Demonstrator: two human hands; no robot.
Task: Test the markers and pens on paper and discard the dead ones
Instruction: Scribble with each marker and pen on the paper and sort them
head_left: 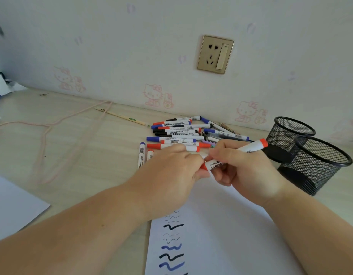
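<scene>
While gripped, red marker (249, 148) between fingers (221, 153)

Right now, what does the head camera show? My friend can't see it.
Two hands hold a red marker over paper with test squiggles: the left hand grips its cap end, the right hand its barrel. Behind lie a pile of markers and two mesh cups.

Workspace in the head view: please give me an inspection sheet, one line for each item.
Surface: light wood-grain desk.
Job's things: pile of markers and pens; test paper with black and blue squiggles; two black mesh cups.
Clutter: pink hanger, pencil, second sheet.
Hands: left hand pinches the cap end of the red marker; right hand grips its barrel.
Cables: nothing seen.
Surroundings: cartoon-cat wallpaper, gold wall socket.
</scene>
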